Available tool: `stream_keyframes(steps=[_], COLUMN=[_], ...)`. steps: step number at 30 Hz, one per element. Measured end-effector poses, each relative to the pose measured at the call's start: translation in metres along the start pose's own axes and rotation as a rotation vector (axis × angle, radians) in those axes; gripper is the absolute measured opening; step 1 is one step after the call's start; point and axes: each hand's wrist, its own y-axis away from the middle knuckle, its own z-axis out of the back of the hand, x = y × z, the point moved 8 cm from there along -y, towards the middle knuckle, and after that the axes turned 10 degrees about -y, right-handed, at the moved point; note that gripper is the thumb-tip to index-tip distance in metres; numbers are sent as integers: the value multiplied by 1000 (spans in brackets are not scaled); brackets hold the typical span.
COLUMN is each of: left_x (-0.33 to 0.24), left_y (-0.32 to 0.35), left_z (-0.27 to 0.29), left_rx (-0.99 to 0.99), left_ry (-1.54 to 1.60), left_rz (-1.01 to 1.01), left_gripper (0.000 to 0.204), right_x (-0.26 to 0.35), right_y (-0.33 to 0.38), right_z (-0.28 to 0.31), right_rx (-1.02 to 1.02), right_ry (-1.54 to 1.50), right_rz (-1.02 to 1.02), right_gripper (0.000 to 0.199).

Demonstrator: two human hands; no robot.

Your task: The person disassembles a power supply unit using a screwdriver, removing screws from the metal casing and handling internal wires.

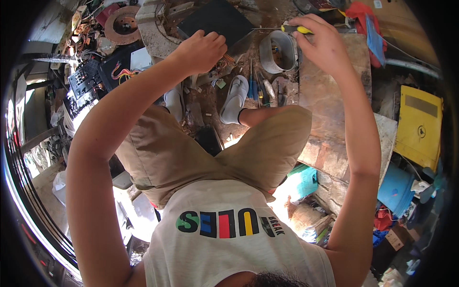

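Note:
A black, flat, square-edged case [217,21] lies tilted on a grey, worn block at the far middle. My left hand [203,50] is closed at its near edge, fingers curled over it; the fingertips are partly hidden. In my right hand [322,40] is a screwdriver [297,29] with a yellow and black handle, gripped between thumb and fingers. Its thin shaft points left, and the tip meets or nearly meets the case's right corner. Copper-coloured wires [228,59] show just below my left hand.
An oval grey metal tin [278,52] with small parts inside stands below the screwdriver. Several hand tools [260,86] lie near my right foot. To the right is a wooden board [325,105], with a yellow case [420,126] beyond it. Circuit boards [85,76] crowd the left.

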Motion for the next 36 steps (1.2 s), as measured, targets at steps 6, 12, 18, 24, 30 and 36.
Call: stream_keyframes(steps=[6,12,18,24,30,36], left_x=[7,7,42,65,63,62], left_y=[-5,-4,0,-7,-20,-22], left_z=[3,26,24,-13,-28,-26], left_rx=[-74,-167,-272,-207,106,102], left_ry=[126,500,452,296,361,412], left_rz=[42,210,496,755,792,792], left_gripper=[25,38,54,120,125,123], right_x=[0,9,4,1,-27,-50], right_y=[-13,-26,-39,-96,-88,-56], right_z=[-4,4,0,-39,-53,-54], right_rx=[-12,3,80,607,872,812], right_ry=[-14,37,119,302,39,-171], right_rz=[81,66,48,-234,-1042,-1153], right_gripper=[17,18,18,32,22,18])
